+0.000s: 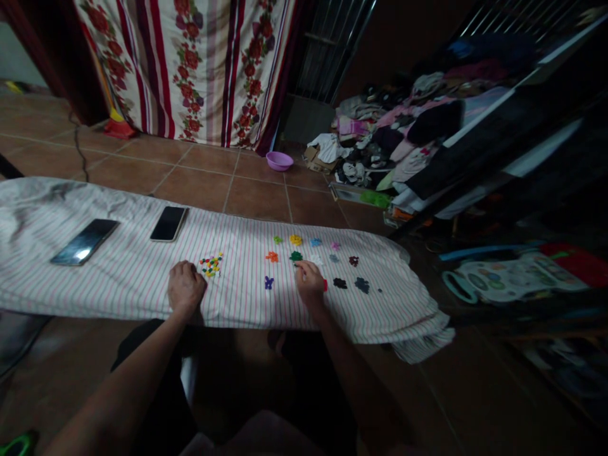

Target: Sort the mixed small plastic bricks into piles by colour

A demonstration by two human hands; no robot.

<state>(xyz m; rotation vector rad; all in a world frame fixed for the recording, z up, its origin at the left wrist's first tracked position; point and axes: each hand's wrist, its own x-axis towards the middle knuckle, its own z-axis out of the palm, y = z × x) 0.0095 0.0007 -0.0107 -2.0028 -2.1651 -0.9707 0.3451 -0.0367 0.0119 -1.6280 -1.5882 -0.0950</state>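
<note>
My right hand (310, 280) is closed in a pinch beside the dark green pile (296, 256), with a small dark green piece at its fingertips. Under and beside that hand, the red pieces (325, 285) and white pieces (316, 259) are partly covered. My left hand (186, 285) rests on the cloth with its fingers curled; whatever may be inside is hidden. Right next to it lies a mixed heap of small colored pieces (211, 265). Sorted piles surround my right hand, among them orange pieces (272, 256), yellow pieces (295, 240), purple pieces (269, 282) and black pieces (339, 283).
A striped cloth (242, 253) covers the long narrow surface. Two phones, one dark phone (85, 242) and a smaller phone (169, 223), lie on its left. Beyond, a pink basin (279, 161) stands on the tiled floor, near a heap of clothes (380, 133) and a floral curtain (190, 69).
</note>
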